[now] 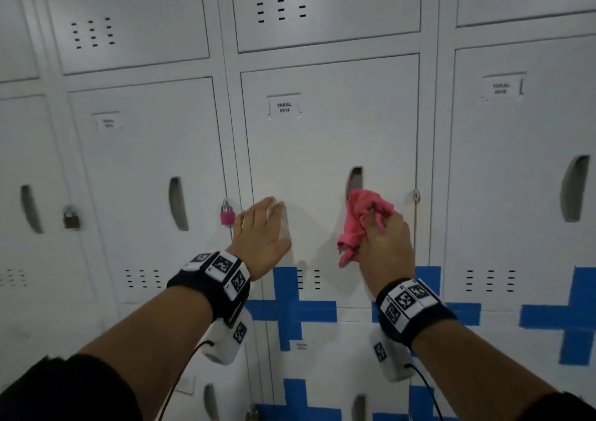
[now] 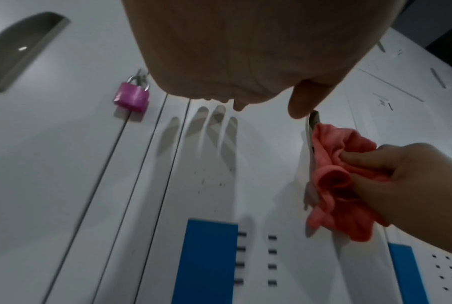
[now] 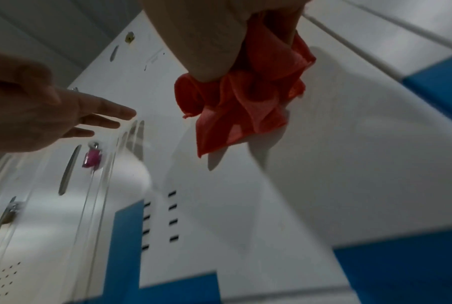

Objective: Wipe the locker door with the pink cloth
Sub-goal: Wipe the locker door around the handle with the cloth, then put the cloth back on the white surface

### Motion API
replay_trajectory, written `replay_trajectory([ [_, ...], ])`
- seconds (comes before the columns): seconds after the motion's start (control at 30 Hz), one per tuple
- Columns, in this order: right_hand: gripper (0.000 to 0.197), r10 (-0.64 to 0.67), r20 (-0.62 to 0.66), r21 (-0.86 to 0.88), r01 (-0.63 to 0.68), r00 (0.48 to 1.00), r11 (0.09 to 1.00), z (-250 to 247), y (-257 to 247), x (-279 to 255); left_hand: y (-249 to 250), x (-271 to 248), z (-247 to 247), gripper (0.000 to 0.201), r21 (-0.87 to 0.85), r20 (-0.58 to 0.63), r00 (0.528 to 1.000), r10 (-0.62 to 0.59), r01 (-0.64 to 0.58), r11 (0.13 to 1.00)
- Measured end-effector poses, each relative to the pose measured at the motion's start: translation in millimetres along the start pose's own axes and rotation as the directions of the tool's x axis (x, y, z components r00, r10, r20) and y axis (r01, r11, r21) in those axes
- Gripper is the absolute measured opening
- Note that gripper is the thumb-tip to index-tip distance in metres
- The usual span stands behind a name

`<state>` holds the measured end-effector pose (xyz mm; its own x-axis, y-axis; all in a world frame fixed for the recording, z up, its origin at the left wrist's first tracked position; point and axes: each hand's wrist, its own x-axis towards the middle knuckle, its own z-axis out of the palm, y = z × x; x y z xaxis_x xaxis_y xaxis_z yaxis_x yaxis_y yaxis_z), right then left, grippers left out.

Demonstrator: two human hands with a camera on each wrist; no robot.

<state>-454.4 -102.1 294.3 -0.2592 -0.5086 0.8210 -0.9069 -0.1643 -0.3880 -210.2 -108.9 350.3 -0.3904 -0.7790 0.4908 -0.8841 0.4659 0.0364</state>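
Observation:
The white locker door (image 1: 322, 136) labelled YAKAL 0014 fills the middle of the head view. My right hand (image 1: 385, 236) grips the bunched pink cloth (image 1: 361, 217) just below the door's recessed handle (image 1: 354, 177), close to the door surface. The cloth (image 2: 344, 181) hangs from curled fingers (image 2: 391, 164) in the left wrist view, and shows as a crumpled wad (image 3: 245, 98) in the right wrist view. My left hand (image 1: 263, 227) is flat with straight fingers near the door's left edge; its fingers (image 3: 102, 119) hover just off the metal, casting a shadow.
A pink padlock (image 1: 227, 215) hangs on the neighbouring locker to the left, close to my left hand, and a brass padlock (image 1: 71, 219) hangs further left. Blue tape crosses (image 1: 290, 307) mark the lower doors. An empty hasp (image 1: 416, 194) sits at the door's right edge.

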Motion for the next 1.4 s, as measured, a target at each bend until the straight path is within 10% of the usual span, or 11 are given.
replay_trajectory([
  [0.23, 0.030, -0.038, 0.265, 0.027, 0.032, 0.963, 0.999, 4.9, -20.6, -51.0, -2.2, -53.6, 27.9, 0.089, -0.112, 0.062, 0.997, -0.049, 0.056, 0.992],
  [0.47, 0.034, -0.119, 0.155, 0.198, 0.088, 0.981, 0.976, -7.1, -72.9, -51.5, -14.5, -104.3, 25.2, 0.072, -0.190, 0.083, 0.992, -0.098, 0.112, 0.975],
  [0.7, 0.036, -0.235, 0.425, 0.349, 0.082, 0.874, 0.933, 33.4, -120.0, -112.9, -63.8, -186.3, 37.5, 0.081, -0.069, 0.122, 0.957, -0.262, 0.272, 0.960],
  [1.03, 0.011, -0.405, 0.756, 0.450, 0.041, 0.514, 0.892, 131.7, -167.6, -270.4, -127.2, -291.4, 56.3, 0.081, 0.003, 0.242, 0.887, -0.392, 0.404, 0.915],
  [1.17, 0.057, -0.364, 0.812, 0.453, -0.099, 0.456, 0.886, 149.6, -180.8, -326.8, -149.7, -323.7, 63.0, 0.082, 0.025, 0.273, 0.861, -0.428, 0.438, 0.898],
  [1.27, 0.069, -0.346, 0.849, 0.373, 0.011, 0.399, 0.928, 165.7, -181.5, -355.7, -160.2, -343.1, 67.7, 0.082, 0.022, 0.309, 0.838, -0.450, 0.467, 0.884],
  [1.4, 0.047, -0.366, 0.916, 0.324, 0.234, 0.165, 0.916, 195.8, -168.7, -391.3, -169.7, -359.2, 78.7, 0.079, 0.037, 0.377, 0.801, -0.465, 0.489, 0.872],
])
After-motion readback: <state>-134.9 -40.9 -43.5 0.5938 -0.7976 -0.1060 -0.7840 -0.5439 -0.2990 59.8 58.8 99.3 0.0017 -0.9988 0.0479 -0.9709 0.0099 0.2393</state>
